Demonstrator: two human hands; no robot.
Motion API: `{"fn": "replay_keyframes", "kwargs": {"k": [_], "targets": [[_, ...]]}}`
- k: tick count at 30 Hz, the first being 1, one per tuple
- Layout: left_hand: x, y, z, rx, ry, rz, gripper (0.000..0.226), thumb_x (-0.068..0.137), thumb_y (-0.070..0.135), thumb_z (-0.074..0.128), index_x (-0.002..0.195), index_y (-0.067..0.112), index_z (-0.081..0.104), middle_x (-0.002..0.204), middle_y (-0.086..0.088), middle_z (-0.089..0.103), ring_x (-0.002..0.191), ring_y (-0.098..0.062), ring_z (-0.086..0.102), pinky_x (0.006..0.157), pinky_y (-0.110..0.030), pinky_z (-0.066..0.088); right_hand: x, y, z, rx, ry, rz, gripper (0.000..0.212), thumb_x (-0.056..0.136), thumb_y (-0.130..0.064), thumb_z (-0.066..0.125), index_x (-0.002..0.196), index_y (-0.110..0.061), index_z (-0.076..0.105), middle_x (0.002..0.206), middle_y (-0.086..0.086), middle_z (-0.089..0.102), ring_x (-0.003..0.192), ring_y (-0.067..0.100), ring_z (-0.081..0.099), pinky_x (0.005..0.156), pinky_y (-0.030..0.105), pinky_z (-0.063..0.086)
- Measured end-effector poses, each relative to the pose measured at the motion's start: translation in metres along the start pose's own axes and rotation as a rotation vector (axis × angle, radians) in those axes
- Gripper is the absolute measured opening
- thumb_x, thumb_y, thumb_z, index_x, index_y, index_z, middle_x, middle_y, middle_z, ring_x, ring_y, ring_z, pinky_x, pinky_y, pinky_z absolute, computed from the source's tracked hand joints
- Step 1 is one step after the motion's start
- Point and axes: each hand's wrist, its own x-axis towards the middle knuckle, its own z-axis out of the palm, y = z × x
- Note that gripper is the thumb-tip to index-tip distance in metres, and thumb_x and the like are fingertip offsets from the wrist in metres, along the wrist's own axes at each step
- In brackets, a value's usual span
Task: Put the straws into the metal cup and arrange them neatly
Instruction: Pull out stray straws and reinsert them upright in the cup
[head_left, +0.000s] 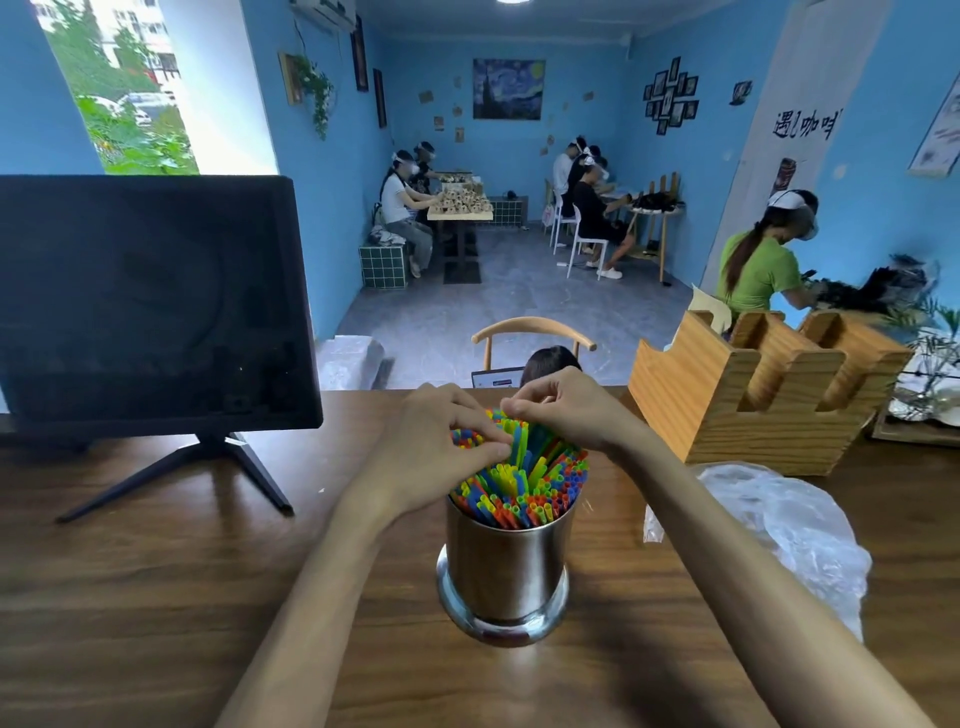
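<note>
A: Straws (524, 486) are sitting in the cup (506, 566), packed tight and fanning toward the far side. Cup is standing upright mid-table (156, 597), near the front edge, between both forearms.

B: Hands?

A: Left hand (441, 447) is curling over the far-left tips, fingertips pressing into them. Right hand (563, 410) is pinching a few tall tips at the far side, fingers bent around them. Neither is holding the cup.

B: Risk?

A: Tipping, I think. The bundle is leaning away and both hands are working at the top, so any sideways push is levering on a narrow body. The flared base is helping, but the polished steel is sitting on smooth varnished wood and could slide. Second risk: tugging one straw out of a tight pack is likely dragging its neighbours up, leaving uneven heights.

B: Crushing?

A: Possible. They're thin plastic tubes, open-ended, in red, blue, green, yellow, orange. Hard pressing could kink the tips.

B: Surroundings?

A: Crinkly clear bag (779, 530) is lying just right of the cup, under the right forearm; a snag there could jolt the arm. Slotted wooden holder (753, 395) is standing at the far right. Dark monitor (150, 301) on a tripod foot is standing far left, well apart.
</note>
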Motion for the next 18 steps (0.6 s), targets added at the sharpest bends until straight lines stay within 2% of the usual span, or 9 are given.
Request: {"fn": "replay_keyframes", "kwargs": {"k": [3, 6, 8, 10, 13, 18], "targets": [[-0.002, -0.001, 0.001, -0.076, 0.014, -0.003, 0.012, 0.084, 0.038, 0.08, 0.091, 0.048, 0.078, 0.099, 0.015, 0.063, 0.098, -0.001, 0.056, 0.082, -0.024, 0.046, 0.0, -0.002, -0.002, 0.036, 0.045, 0.011, 0.025, 0.089, -0.042, 0.074, 0.089, -0.018, 0.082, 0.078, -0.008, 0.075, 0.08, 0.006, 0.069, 0.071, 0.026, 0.053], [-0.006, -0.002, 0.003, -0.154, 0.08, -0.008, 0.019, 0.086, 0.037, 0.079, 0.103, 0.045, 0.078, 0.098, 0.015, 0.063, 0.091, -0.001, 0.058, 0.072, -0.012, 0.039, -0.001, -0.008, -0.006, 0.049, 0.121, 0.02, 0.025, 0.089, -0.04, 0.075, 0.084, -0.016, 0.081, 0.077, -0.011, 0.072, 0.081, 0.006, 0.067, 0.071, 0.024, 0.046], [-0.007, -0.003, 0.004, -0.183, 0.138, -0.016, 0.021, 0.086, 0.035, 0.079, 0.106, 0.043, 0.077, 0.093, 0.015, 0.062, 0.085, -0.003, 0.056, 0.069, -0.009, 0.037, -0.001, -0.012, -0.01, 0.026, 0.152, 0.022, 0.025, 0.09, -0.037, 0.074, 0.082, -0.014, 0.079, 0.076, -0.009, 0.072, 0.079, 0.004, 0.066, 0.069, 0.023, 0.045], [-0.007, -0.004, 0.003, -0.211, 0.159, -0.027, 0.02, 0.087, 0.035, 0.078, 0.106, 0.042, 0.078, 0.091, 0.014, 0.06, 0.082, -0.004, 0.055, 0.068, -0.01, 0.039, -0.002, -0.016, -0.011, -0.017, 0.141, 0.014, 0.025, 0.091, -0.034, 0.073, 0.08, -0.012, 0.078, 0.075, -0.01, 0.071, 0.074, 0.0, 0.065, 0.068, 0.024, 0.046], [-0.009, -0.004, 0.003, -0.255, 0.155, -0.057, 0.017, 0.087, 0.036, 0.077, 0.103, 0.041, 0.078, 0.095, 0.013, 0.062, 0.083, -0.002, 0.057, 0.068, -0.011, 0.043, 0.0, -0.015, -0.01, -0.12, 0.104, -0.013, 0.024, 0.092, -0.033, 0.071, 0.078, -0.015, 0.077, 0.075, -0.013, 0.069, 0.078, 0.004, 0.066, 0.075, 0.035, 0.056], [-0.014, -0.004, 0.004, -0.268, 0.186, -0.065, 0.014, 0.087, 0.032, 0.077, 0.099, 0.04, 0.076, 0.098, 0.008, 0.065, 0.082, 0.004, 0.056, 0.067, -0.009, 0.044, 0.0, -0.02, -0.003, -0.278, 0.175, -0.123, 0.016, 0.096, -0.031, 0.064, 0.09, -0.018, 0.071, 0.092, -0.009, 0.063, 0.085, 0.01, 0.063, 0.079, 0.036, 0.056]]}}
